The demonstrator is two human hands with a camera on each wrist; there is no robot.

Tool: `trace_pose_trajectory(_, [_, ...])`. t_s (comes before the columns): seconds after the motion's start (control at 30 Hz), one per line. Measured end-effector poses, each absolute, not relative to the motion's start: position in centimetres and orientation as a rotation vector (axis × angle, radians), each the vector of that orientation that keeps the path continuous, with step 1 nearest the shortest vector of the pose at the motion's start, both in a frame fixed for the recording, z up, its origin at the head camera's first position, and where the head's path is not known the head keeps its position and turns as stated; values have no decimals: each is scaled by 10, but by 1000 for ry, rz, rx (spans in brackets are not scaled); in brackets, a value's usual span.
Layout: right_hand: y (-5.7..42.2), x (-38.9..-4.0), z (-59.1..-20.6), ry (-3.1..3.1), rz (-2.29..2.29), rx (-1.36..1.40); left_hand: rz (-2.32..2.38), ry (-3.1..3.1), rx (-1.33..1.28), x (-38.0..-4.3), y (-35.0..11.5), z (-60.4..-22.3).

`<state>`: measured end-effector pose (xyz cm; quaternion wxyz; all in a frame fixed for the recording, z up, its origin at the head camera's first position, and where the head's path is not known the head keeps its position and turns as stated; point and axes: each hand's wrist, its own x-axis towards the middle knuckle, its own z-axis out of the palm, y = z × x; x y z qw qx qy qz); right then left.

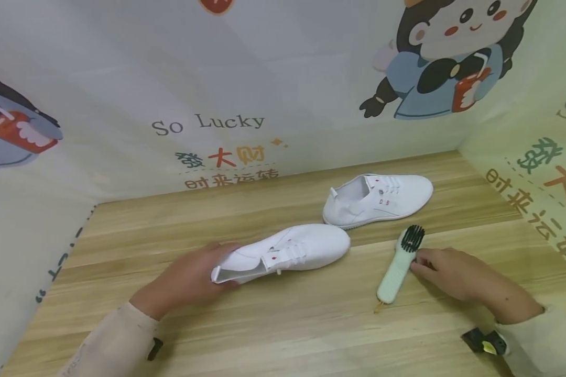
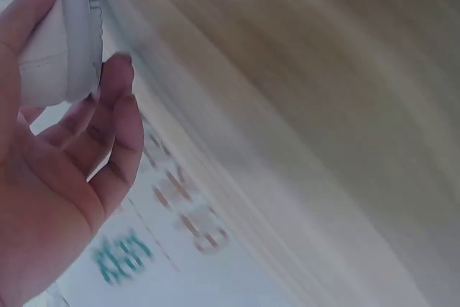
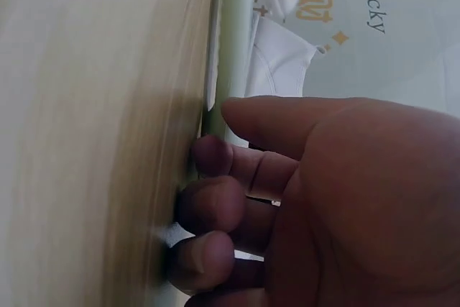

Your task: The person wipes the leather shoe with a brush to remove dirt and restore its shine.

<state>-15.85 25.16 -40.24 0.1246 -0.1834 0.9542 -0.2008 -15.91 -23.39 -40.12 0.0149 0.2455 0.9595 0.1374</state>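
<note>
A white lace-up shoe (image 1: 306, 245) lies on the wooden table with its toe to the right. My left hand (image 1: 195, 272) grips its heel, thumb on one side and fingers on the other; the left wrist view shows the heel (image 2: 54, 70) between them. To the right is a pale green brush (image 1: 393, 275) with black bristles (image 1: 412, 238) facing up. My right hand (image 1: 448, 272) pinches the brush's right edge just below the bristles, thumb and forefinger at its side. In the right wrist view the other fingers (image 3: 215, 203) curl close to the tabletop.
A second white shoe (image 1: 382, 199) stands behind, its heel close to the first shoe's toe. Printed cloth walls (image 1: 283, 78) enclose the table (image 1: 287, 330) at the back and both sides. A short yellowish loop (image 1: 379, 307) hangs from the brush's handle end.
</note>
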Motion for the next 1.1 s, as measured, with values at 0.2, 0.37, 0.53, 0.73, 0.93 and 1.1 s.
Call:
trace_pose_trajectory(0.2, [254, -158, -402, 2763, -617, -510, 710, 2865, 568, -168, -278, -404])
trace_pose_trajectory(0.37, [247, -150, -394, 2816, -563, -519, 794, 2821, 417, -175, -302, -402])
trace_pose_trajectory(0.53, [226, -139, -380, 2908, -496, -643, 801, 2806, 368, -183, -307, -397])
trace_pose_trajectory(0.73, [211, -132, -389, 2938, -351, -885, 798, 2795, 411, -192, -308, -396])
trace_pose_trajectory(0.93, [216, -125, -398, 2881, -371, -916, 789, 2820, 331, -196, -316, -402])
trace_pose_trajectory(1.1, [226, -118, -401, 2866, -357, -966, 788, 2834, 267, -198, -324, -407])
